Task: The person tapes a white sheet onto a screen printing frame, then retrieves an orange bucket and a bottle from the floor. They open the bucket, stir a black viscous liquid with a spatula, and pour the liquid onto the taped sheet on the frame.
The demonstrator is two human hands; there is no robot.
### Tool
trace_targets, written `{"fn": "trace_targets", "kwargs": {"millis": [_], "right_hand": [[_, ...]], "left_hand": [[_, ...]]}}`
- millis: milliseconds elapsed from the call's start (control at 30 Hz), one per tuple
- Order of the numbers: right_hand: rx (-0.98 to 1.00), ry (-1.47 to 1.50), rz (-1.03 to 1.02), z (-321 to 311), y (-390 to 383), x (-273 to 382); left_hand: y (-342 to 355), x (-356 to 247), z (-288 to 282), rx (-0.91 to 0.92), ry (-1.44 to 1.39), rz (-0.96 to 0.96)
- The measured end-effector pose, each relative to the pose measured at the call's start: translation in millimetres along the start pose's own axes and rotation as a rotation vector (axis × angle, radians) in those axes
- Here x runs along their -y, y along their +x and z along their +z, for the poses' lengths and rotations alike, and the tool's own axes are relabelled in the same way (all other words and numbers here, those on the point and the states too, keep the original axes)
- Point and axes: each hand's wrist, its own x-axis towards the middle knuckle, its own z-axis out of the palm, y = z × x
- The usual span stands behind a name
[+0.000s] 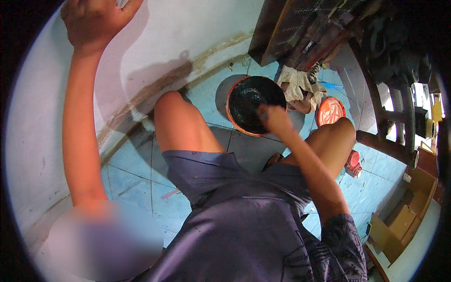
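My left hand (97,21) is raised to the white wall at the upper left, thumb apart. Its fingertips run out of the picture, and it seems to lean flat on the wall. Between my knees stands a round bucket (247,132) with an orange rim, its inside dark and wet-looking. Over the bucket's right side, my right hand (278,121) is curled and slightly blurred. Whatever its fingers hold, if anything, is hidden.
Beside the bucket lies a crumpled beige cloth (296,87), with an orange round lid (331,112) to its right. A red-topped container (353,162) is by my right knee. Dark wooden furniture (293,33) stands behind; a cardboard box (399,225) sits at the lower right.
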Motion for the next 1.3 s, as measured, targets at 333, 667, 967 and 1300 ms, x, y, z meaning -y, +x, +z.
{"fn": "trace_targets", "kwargs": {"millis": [333, 667, 967, 1300], "right_hand": [[-0.045, 0.014, -0.108, -2, 3, -12], [-0.111, 0.069, 0.174, -10, 19, -9], [-0.311, 0.273, -0.001, -11, 35, -6], [-0.202, 0.34, -0.152, 1, 29, 15]], "left_hand": [[-8, 1, 15, -0.086, 0.032, 0.011], [-1, -8, 3, -0.047, -0.027, -0.036], [3, -12, 0, -0.019, -0.018, -0.036], [3, -9, 5, -0.022, -0.012, -0.038]]}}
